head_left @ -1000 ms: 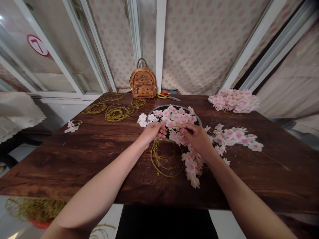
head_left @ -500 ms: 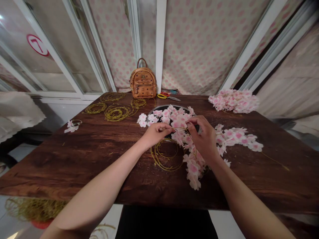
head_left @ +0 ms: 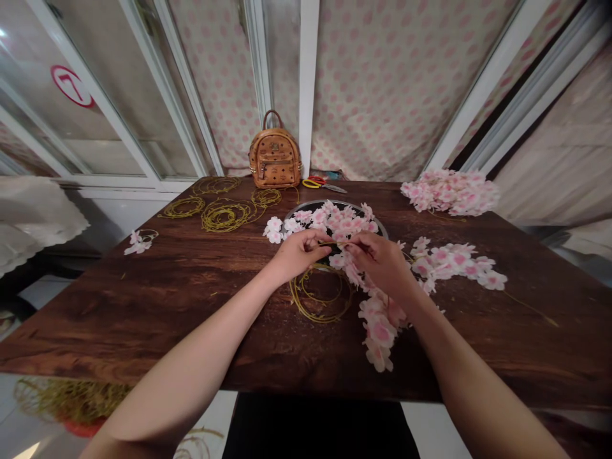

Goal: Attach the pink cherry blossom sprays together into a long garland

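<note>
My left hand (head_left: 297, 254) and my right hand (head_left: 380, 262) meet over the middle of the dark wooden table (head_left: 167, 299), both pinched on a thin yellow-green wire stem (head_left: 335, 243). Below the hands the stem runs into a loose wire coil (head_left: 319, 296). A strand of pink and white fabric flowers (head_left: 377, 328) hangs from under my right hand toward the front edge. Just behind the hands sits a round dark tray (head_left: 306, 208) heaped with the same flowers.
Several yellow wire coils (head_left: 224, 215) lie at the back left. A small tan backpack (head_left: 275, 158) and yellow-handled scissors (head_left: 318, 185) sit at the far edge. Flower piles lie at the right (head_left: 456, 261) and back right (head_left: 449, 191). A small flower sprig (head_left: 136, 242) rests far left.
My right hand rose toward the tray, then came back beside the left hand. The flower strand below it swung and now hangs a little further right and lower.
</note>
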{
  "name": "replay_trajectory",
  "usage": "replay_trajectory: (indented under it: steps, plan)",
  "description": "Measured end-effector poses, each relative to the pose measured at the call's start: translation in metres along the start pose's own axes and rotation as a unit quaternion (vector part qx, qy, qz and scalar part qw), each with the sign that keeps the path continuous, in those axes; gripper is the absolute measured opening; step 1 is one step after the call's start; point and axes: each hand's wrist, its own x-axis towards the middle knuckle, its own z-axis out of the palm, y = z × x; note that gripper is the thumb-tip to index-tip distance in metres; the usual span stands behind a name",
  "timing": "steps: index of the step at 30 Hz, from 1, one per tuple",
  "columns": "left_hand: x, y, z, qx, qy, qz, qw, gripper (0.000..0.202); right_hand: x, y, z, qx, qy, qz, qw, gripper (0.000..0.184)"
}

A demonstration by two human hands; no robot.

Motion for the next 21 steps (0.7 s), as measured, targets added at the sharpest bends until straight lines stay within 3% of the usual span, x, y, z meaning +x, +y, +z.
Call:
replay_trajectory:
  steps: [6,9,12,15,18,21]
  plan:
    - [0.0,0.004,-0.009,-0.016,-0.008,-0.093,0.996,0.029,0.001,0.01,-0.007,0.016,-0.025,0.074,0.997,0.022]
    - [0.0,0.003,-0.018,0.088,0.021,-0.091,0.992,0.046,0.002,0.012,-0.009,0.009,-0.093,0.075,0.993,0.021]
    - [-0.002,-0.005,-0.021,0.205,0.036,-0.096,0.973,0.034,0.001,0.01,-0.008,0.014,-0.16,0.061,0.985,0.019]
    - [-0.001,-0.016,-0.012,0.238,0.067,-0.009,0.969,0.004,-0.001,0.006,-0.005,0.021,-0.199,0.054,0.978,0.019]
    - [0.003,-0.023,0.001,0.197,0.026,0.117,0.973,0.02,-0.002,0.005,-0.002,0.025,-0.222,0.045,0.974,0.019]
    - [0.007,-0.023,0.007,0.107,-0.027,0.129,0.985,0.026,-0.004,0.007,0.0,0.019,-0.232,0.038,0.972,0.02]
